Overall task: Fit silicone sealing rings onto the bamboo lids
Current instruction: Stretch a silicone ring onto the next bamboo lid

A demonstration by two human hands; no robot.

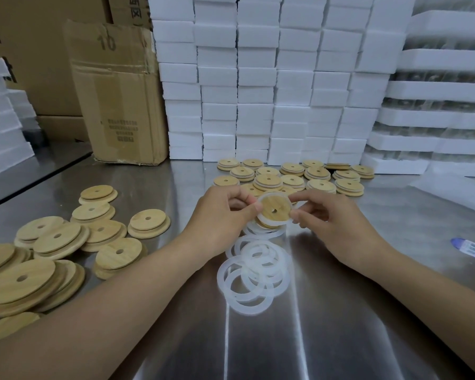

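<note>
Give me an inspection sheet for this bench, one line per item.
Surface: steel table, shiny, with streaked glare.
Job's things: held lid with a silicone ring at its rim, seating unclear; loose rings piled below it; bare lids heaped at left; rear lids appear already ringed.
Clutter: blue-and-white label lying at right.
Hands: left hand and right hand pinch opposite edges of the held lid above the table.
Cables: nothing seen.
Surroundings: cardboard box at rear left; white foam blocks stacked behind.
</note>
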